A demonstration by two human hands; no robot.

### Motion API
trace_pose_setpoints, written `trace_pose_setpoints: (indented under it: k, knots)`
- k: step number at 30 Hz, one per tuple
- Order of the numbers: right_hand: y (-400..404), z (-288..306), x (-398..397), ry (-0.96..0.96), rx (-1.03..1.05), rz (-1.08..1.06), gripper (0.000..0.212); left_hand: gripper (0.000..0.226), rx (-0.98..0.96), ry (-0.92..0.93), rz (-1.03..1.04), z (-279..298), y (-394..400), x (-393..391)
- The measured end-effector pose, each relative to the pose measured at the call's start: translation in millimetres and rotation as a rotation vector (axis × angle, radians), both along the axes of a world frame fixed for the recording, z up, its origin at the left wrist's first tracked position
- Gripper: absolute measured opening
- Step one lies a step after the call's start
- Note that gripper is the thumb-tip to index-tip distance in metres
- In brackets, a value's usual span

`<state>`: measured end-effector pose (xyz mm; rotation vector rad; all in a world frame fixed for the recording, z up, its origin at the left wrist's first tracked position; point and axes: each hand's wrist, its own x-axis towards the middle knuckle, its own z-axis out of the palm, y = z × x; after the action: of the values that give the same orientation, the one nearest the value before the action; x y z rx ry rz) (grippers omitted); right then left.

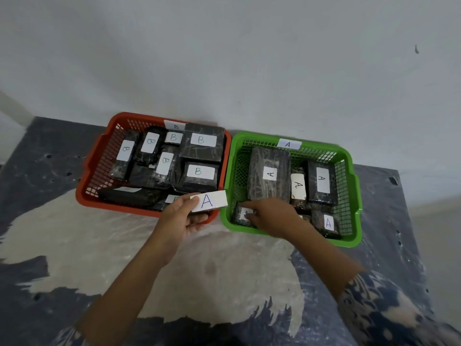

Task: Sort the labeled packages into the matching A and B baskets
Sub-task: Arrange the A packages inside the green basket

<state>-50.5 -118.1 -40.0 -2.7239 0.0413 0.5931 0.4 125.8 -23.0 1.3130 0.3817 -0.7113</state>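
A red basket [99, 156] tagged B holds several black wrapped packages with white B labels. Beside it on the right, a green basket [349, 171] tagged A holds several black packages labelled A. My left hand [182, 216] pinches a white card marked A [209, 201] over the red basket's front right corner. My right hand [269, 216] reaches into the front left corner of the green basket, its fingers curled on a small black package [240, 217] there; that package's label is partly hidden by my fingers.
Both baskets stand side by side, touching, against a white wall at the back of a worn dark-blue and beige table [212, 270]. The table's right edge runs close to the green basket.
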Motion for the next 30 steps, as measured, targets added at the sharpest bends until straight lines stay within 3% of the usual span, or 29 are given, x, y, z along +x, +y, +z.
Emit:
trace_pose_setpoints:
  k: [6,13,17,22,24,27,30]
  knots:
    - [21,-11,30,0.051,-0.321,0.143,0.036,0.013,0.033,-0.024,-0.027,0,4,0]
    - [20,-20,28,0.098,-0.277,0.152,0.044,0.013,0.025,-0.039,-0.051,4,0,-1]
    - [11,-16,20,0.016,-0.063,0.04,0.035,0.015,0.01,-0.054,-0.096,8,-7,-3]
    - [-2,13,-18,-0.258,0.57,-0.486,0.02,0.017,0.037,-0.077,-0.178,11,-16,-6]
    - [1,26,-40,-0.314,0.726,-0.531,0.029,0.019,0.049,-0.11,-0.24,12,-21,-11]
    - [11,25,-72,-0.345,0.662,-0.403,0.053,0.019,0.061,-0.157,-0.342,14,-30,-22]
    - [17,13,-96,-0.36,0.625,-0.454,0.047,0.017,0.102,-0.166,-0.432,11,-39,-36]
